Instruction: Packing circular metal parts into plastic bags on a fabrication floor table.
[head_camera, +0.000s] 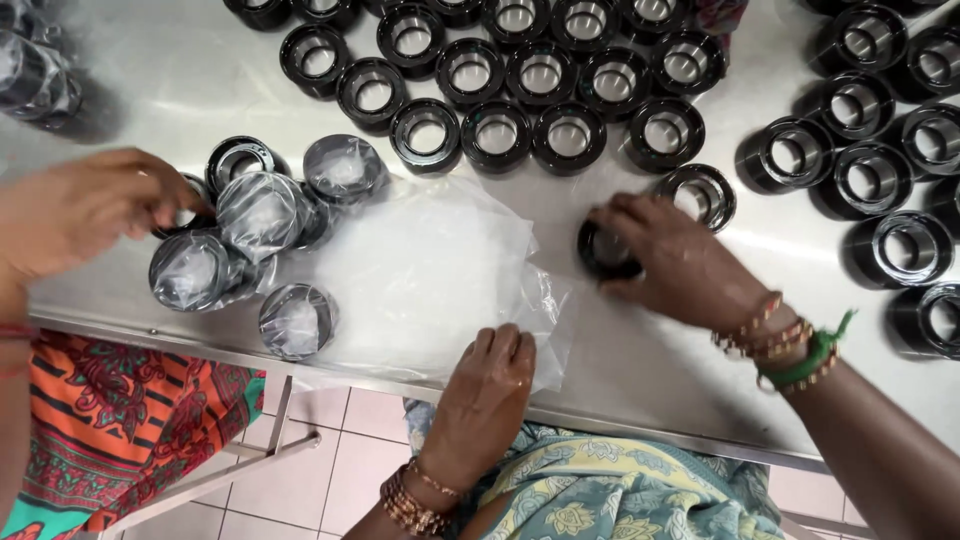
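Observation:
My right hand (685, 262) is closed over a black ring-shaped part (603, 252) that sits on the steel table (640, 360). My left hand (487, 392) rests flat, fingers together, on the near edge of a stack of clear plastic bags (420, 270) at the table's front. Left of the bags lie several black rings wrapped in clear plastic (262, 212). Another person's hand (85, 208) reaches in from the left and touches that wrapped group.
Rows of unwrapped black rings (540, 75) fill the far middle of the table, and more of them (880, 170) stand at the right. More wrapped parts (35, 75) sit at the far left. The table's front edge runs above a tiled floor (330, 470).

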